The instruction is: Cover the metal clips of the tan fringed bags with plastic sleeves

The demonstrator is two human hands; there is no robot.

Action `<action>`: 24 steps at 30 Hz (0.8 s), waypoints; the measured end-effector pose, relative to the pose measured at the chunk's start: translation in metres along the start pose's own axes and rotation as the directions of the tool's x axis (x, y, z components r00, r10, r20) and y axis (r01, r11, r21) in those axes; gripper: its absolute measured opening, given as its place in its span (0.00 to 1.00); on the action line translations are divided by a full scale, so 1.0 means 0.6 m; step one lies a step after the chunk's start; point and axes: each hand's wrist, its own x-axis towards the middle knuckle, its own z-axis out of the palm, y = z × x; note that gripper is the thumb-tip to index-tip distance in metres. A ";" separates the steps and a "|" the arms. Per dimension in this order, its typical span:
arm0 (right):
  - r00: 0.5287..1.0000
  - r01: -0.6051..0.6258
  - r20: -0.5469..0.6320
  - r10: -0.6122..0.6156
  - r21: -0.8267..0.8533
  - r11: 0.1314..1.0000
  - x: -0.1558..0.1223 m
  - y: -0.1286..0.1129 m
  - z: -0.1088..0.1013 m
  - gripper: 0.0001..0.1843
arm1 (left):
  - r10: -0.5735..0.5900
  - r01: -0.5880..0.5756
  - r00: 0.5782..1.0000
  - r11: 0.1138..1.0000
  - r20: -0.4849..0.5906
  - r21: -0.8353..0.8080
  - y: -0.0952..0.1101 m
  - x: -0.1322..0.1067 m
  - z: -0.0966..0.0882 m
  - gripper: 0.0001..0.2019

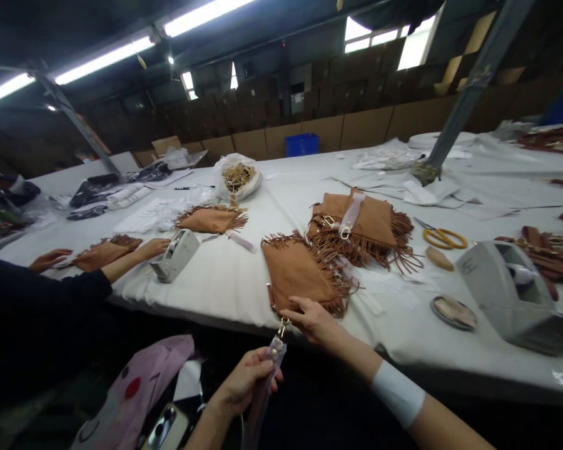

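My left hand (251, 378) is closed around a plastic-wrapped strap (274, 356) below the table's front edge. The gold swivel clasp (282, 328) at the strap's upper end meets a ring at the near corner of a brown fringed bag (298, 275). That bag lies flat on the table, its fringe towards the far and right sides. My right hand (314, 322) grips the bag's near edge, thumb and fingers beside the ring; the fingertips' undersides are hidden. Behind it, more brown fringed bags (370, 219) lie stacked, a wrapped strap on top.
To the right are yellow-handled scissors (443, 238), a grey tape dispenser (516, 294), a round tin (453, 312) and brown straps (548, 253). At left, a co-worker's hands are near another fringed bag (106, 253) and tape dispenser (174, 255). A metal post (469, 106) rises from the table.
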 end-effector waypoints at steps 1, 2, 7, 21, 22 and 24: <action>0.999 0.029 0.046 -0.028 -0.022 0.999 0.008 -0.006 0.013 0.15 | -0.004 0.004 1.000 1.000 -0.005 0.018 0.002 -0.001 -0.003 0.17; 0.996 0.045 0.080 -0.042 -0.028 0.999 0.017 -0.011 0.024 0.12 | -0.006 0.007 1.000 0.999 -0.015 0.035 0.004 -0.001 -0.005 0.18; 0.997 0.006 0.079 -0.013 0.077 0.997 0.049 -0.006 0.043 0.07 | 0.005 0.010 0.993 0.992 -0.116 0.128 0.020 0.011 -0.012 0.22; 0.999 -0.035 0.037 0.020 0.472 0.881 0.030 0.011 0.033 0.16 | 0.151 -0.105 0.971 0.967 -0.188 0.234 0.028 0.071 0.033 0.23; 0.999 -0.047 0.026 0.039 0.485 0.873 0.026 0.012 0.034 0.18 | 0.166 -0.118 0.965 0.967 -0.204 0.227 0.026 0.076 0.037 0.23; 0.997 -0.067 0.012 0.070 0.504 0.861 0.022 0.014 0.038 0.19 | 0.198 -0.147 0.948 0.967 -0.248 0.209 0.020 0.087 0.045 0.23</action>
